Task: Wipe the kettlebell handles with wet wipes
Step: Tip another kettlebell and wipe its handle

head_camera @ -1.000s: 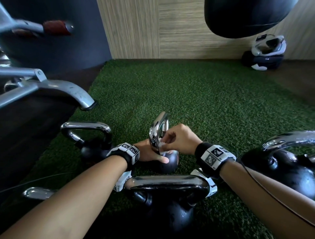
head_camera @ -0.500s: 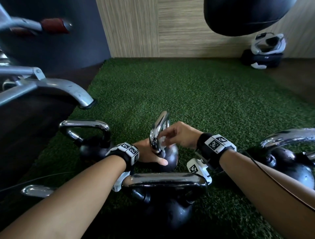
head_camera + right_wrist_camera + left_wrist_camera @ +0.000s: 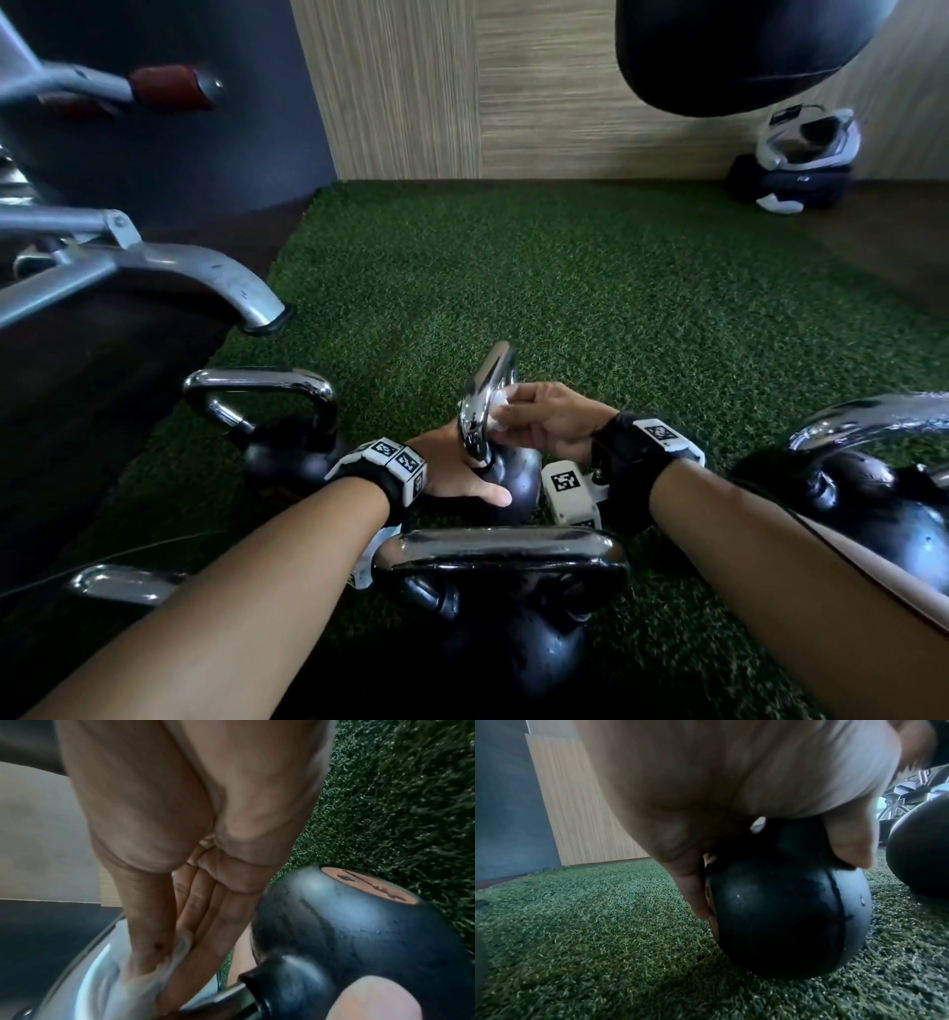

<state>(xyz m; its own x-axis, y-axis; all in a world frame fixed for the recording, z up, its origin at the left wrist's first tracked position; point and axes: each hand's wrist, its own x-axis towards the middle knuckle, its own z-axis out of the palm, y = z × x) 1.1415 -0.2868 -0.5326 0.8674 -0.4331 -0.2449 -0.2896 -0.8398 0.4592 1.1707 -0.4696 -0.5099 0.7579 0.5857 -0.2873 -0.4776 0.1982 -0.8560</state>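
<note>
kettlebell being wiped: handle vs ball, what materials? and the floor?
Handle: looks like chrome-plated or polished steel, mirror-bright with sharp reflections. Ball: matte black, faintly pitted with a mould seam, likely coated cast iron or rubber; can't tell which. Floor: green artificial turf, short curly fibres.

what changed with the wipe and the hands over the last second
The right hand slid the white wet wipe a little higher along the small black kettlebell's chrome handle. The left hand stayed gripping the ball of that kettlebell; the other kettlebells did not move.
</note>
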